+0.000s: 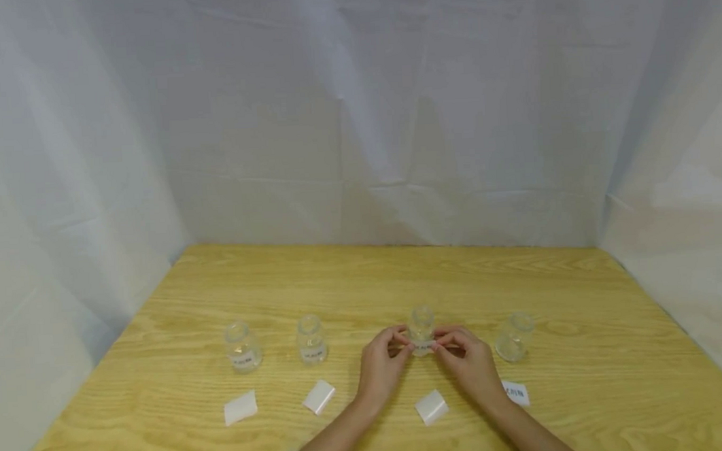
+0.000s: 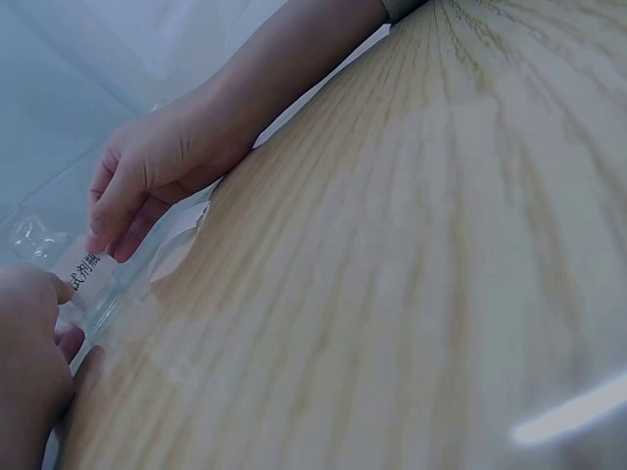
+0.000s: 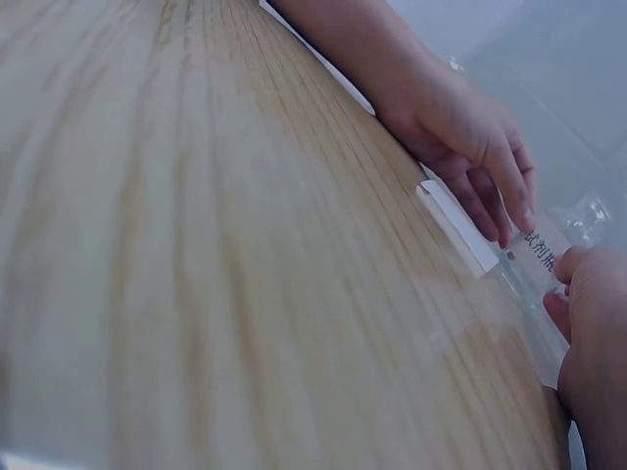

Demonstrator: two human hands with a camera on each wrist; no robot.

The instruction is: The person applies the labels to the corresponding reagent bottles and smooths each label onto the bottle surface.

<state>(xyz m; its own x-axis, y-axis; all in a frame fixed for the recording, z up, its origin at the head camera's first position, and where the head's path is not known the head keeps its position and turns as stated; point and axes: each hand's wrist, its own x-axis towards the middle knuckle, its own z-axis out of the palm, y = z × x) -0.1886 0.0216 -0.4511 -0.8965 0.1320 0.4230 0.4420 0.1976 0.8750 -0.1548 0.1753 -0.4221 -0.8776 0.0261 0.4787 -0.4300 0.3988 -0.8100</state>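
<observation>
I have the left grip [image 1: 382,362] pinching the left end of a white, rectangular, black-printed label [image 1: 423,346], and the right grip [image 1: 471,364] pinching its right end. The label's long axis runs crosswise from grip to grip (neither is nearer), against the front of a clear, shouldered, glass-like bottle [image 1: 422,322] standing upright between them.

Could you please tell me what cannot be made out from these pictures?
- Head view: wording on the labels of the two leftmost bottles; too small and blurred.
- Head view: left end of the printed card; hidden by the right arm.
- Left wrist view: part of the left hand; cut off by the left edge.
- Right wrist view: part of the right hand; cut off by the right edge.
</observation>
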